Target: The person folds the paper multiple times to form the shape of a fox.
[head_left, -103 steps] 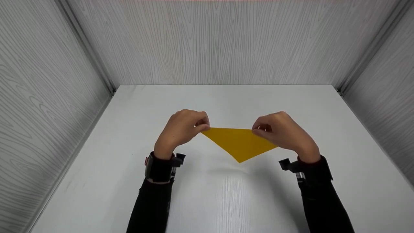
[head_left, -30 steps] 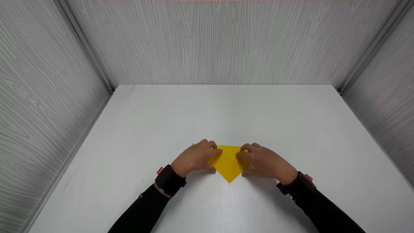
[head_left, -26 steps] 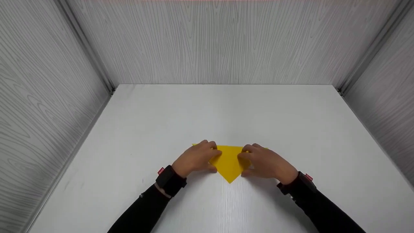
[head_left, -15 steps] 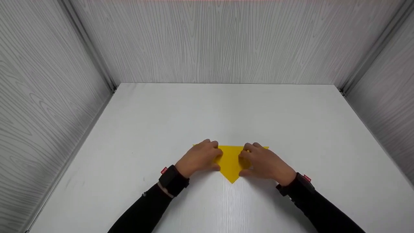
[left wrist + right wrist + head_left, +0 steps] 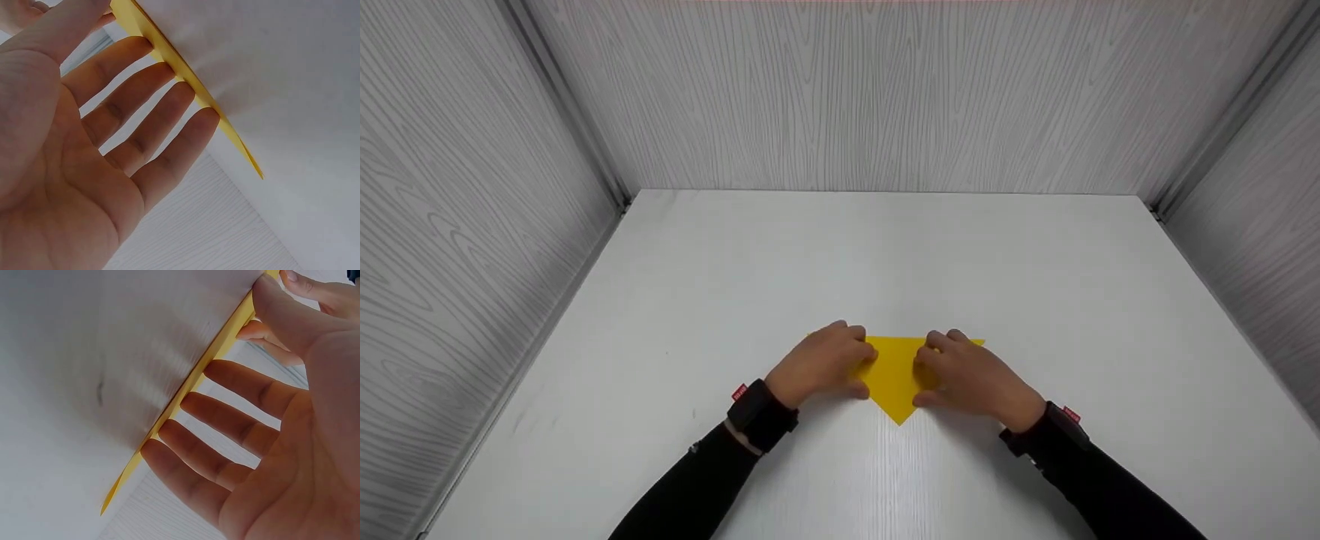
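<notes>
A yellow sheet of paper (image 5: 894, 375), folded into a triangle, lies on the white table with its point toward the person. My left hand (image 5: 821, 364) covers its left part, and my right hand (image 5: 976, 376) covers most of its right part. In the left wrist view, spread fingertips press along the long folded edge of the paper (image 5: 239, 143). The right wrist view shows the other hand's fingers (image 5: 194, 461) pressing the same edge in like manner. Both thumbs rest low, near the slanting sides of the triangle.
The white tabletop (image 5: 735, 262) spreads around the hands. A pale wood-grain panel (image 5: 840, 97) stands at the back, with side panels at left (image 5: 450, 225) and right (image 5: 1252, 225). Black bands with small cameras sit on both wrists.
Earlier, both hands pinched the folded paper by its upper edge, above the table. Now it lies lower and nearer, under the pressing fingers. Over the last second the hands barely shift.
</notes>
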{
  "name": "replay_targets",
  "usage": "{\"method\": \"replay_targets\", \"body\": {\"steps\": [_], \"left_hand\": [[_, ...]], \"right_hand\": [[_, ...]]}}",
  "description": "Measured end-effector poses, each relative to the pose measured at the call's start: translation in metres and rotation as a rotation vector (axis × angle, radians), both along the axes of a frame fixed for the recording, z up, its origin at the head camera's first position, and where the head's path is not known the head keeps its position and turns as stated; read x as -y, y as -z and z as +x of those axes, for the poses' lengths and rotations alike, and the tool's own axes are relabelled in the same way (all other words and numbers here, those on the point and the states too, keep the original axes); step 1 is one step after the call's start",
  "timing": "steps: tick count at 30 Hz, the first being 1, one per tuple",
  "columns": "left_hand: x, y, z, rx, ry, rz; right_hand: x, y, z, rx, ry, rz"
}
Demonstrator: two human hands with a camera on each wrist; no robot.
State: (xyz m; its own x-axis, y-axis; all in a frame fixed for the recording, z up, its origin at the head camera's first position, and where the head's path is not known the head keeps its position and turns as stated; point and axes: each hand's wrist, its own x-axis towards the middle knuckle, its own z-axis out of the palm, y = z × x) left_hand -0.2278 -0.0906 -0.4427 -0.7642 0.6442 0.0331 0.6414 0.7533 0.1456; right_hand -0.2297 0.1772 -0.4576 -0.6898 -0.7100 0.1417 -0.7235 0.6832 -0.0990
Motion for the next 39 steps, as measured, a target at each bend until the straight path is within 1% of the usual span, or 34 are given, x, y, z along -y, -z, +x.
{"method": "replay_targets", "body": {"steps": [8,15,20,22,25,29,31,34,39], "left_hand": [[0.000,-0.001,0.000,0.017,-0.005,0.032],[0.002,-0.003,0.002,0.069,-0.016,0.063],[0.001,-0.003,0.000,0.047,0.020,0.062],[0.001,-0.003,-0.002,0.033,0.032,0.055],[0.001,-0.002,-0.003,0.036,0.035,0.047],[0.002,-0.001,-0.005,0.055,0.031,0.058],[0.003,0.000,-0.006,0.059,0.032,0.063],[0.004,-0.002,-0.006,0.073,0.031,0.062],[0.004,-0.006,-0.008,0.109,0.018,0.055]], "right_hand": [[0.002,-0.001,0.000,0.017,0.017,0.018],[0.004,0.000,0.001,0.016,0.019,0.026],[0.003,-0.002,0.000,0.024,0.013,0.039],[0.001,-0.004,-0.002,0.048,0.005,0.043],[-0.004,-0.008,-0.005,0.124,-0.016,0.025],[-0.010,-0.012,-0.011,0.231,-0.055,-0.037],[-0.011,-0.013,-0.014,0.264,-0.069,-0.069],[-0.011,-0.015,-0.019,0.291,-0.078,-0.114],[-0.012,-0.017,-0.022,0.289,-0.082,-0.163]]}}
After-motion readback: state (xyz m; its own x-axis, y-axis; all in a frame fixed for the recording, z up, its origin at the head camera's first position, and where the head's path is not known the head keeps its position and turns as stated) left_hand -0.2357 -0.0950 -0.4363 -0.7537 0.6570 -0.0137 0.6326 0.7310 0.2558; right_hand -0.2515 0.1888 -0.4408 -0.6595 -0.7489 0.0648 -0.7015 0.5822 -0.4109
